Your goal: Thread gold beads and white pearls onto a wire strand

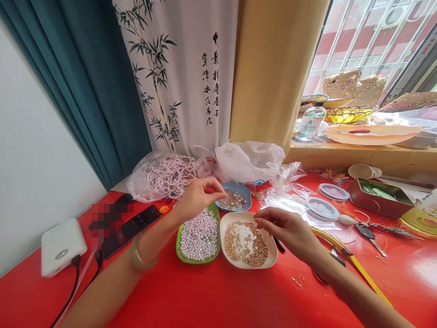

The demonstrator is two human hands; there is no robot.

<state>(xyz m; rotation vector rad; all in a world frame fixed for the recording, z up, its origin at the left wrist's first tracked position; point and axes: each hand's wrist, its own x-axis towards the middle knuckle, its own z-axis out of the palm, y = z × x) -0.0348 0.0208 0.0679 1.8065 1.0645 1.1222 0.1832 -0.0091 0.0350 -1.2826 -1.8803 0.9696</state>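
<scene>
Left hand: your left hand (198, 197) is hovering over the far end of the green dish (180, 246), its grip pinched closed; whether a bead is sitting between the fingertips, you cannot tell.
Right hand: your right hand (290, 230) is reaching over the far rim of the white dish (273, 255), fingers curled in a loose closed grip, nothing visibly held.
Gold beads: the gold beads (254, 250) are lying just under and nearer you than the right grip, spread thin in their dish.
Pearl beads: the pearl beads (200, 237) are heaping directly below the left grip.
Blue dish: the blue dish (246, 193) is sitting just beyond both grips, between them.
Handling: judged light, hard, round and slippery; they are likely rolling at a touch. You are best pinching one bead at its widest point, fingertip to thumb.
Desk: the red desk (218, 296) is carrying all three dishes.
</scene>
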